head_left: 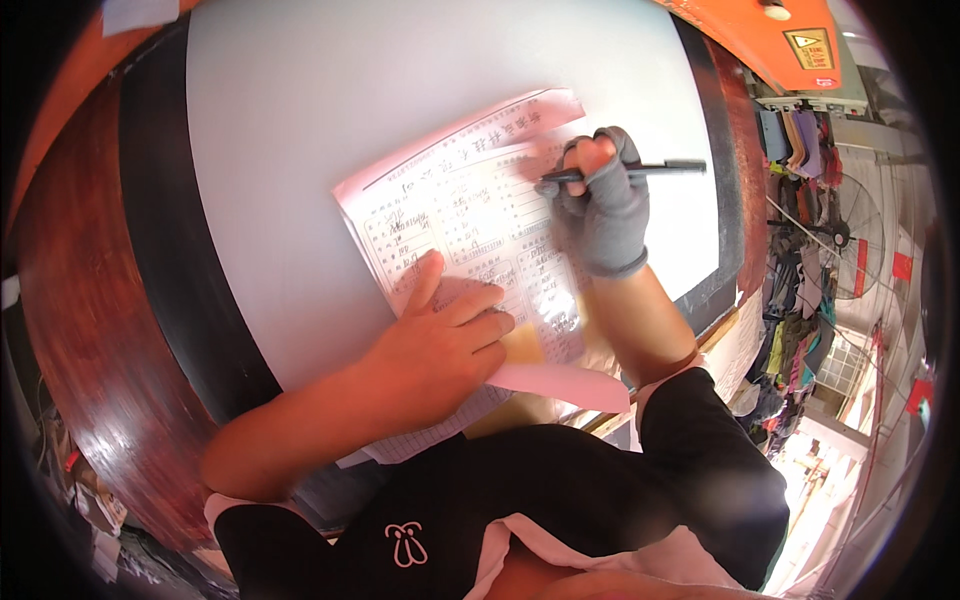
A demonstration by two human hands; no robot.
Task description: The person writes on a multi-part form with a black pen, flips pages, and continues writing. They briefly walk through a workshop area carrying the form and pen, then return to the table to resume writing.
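A pink printed form with handwritten entries lies slanted on the pale work surface, its top edge curling up. My left hand is bare and rests on the lower left part of the form, fingers apart. In a grey fingerless glove, my right hand grips a black pen. The pen lies nearly level across the fingers, over the form's right side. Whether its tip touches the paper, I cannot tell. Strong glare washes out part of the form near the glove.
Pink and lined sheets stick out below the form, close to my body. A dark border and a reddish-brown wooden edge frame the surface. Orange machine parts stand at the far right. Hanging garments and a large fan are beyond.
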